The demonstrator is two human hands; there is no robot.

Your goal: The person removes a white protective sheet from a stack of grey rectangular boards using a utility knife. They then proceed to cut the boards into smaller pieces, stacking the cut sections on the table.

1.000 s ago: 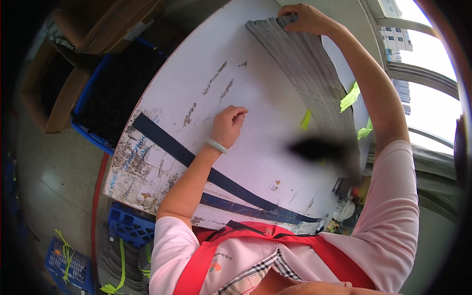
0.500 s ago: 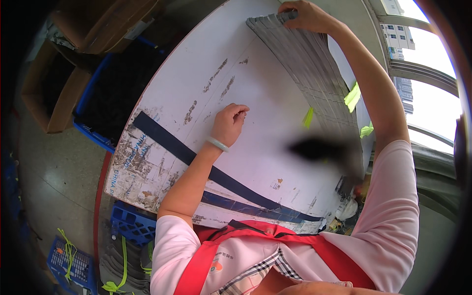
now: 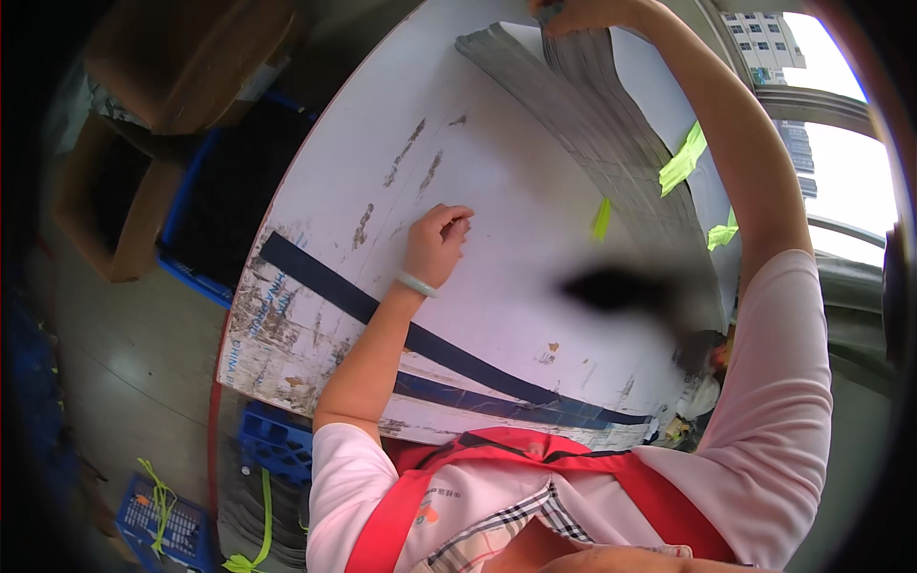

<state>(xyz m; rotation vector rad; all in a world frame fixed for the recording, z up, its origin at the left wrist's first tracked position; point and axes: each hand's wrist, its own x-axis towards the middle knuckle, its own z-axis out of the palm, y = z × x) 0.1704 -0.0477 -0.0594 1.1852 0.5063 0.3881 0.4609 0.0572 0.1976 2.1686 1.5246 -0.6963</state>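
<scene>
A long stack of grey strips, fabric-like (image 3: 611,158), lies along the right side of the white table (image 3: 516,191). At its far end the stack is parted into two bundles. My right hand (image 3: 587,13), partly cut off by the top edge, grips the end of the right bundle. My left hand (image 3: 439,244) rests on the table with its fingers curled in and nothing showing between them. Between that forearm and the table's left part lies a dark navy strip (image 3: 320,277), with more dark strips (image 3: 468,396) along the near edge.
Bright yellow-green ties (image 3: 683,162) mark the grey stack. A dark blurred shape (image 3: 611,286) blocks part of the view. Cardboard boxes (image 3: 134,220) and a blue bin (image 3: 196,277) stand left of the table. Blue crates (image 3: 272,439) sit below, and windows (image 3: 821,105) line the right.
My right hand has drawn part of the grey stack's far end to the right, opening a gap. My left hand stays nearly in place. The whole view has shifted slightly.
</scene>
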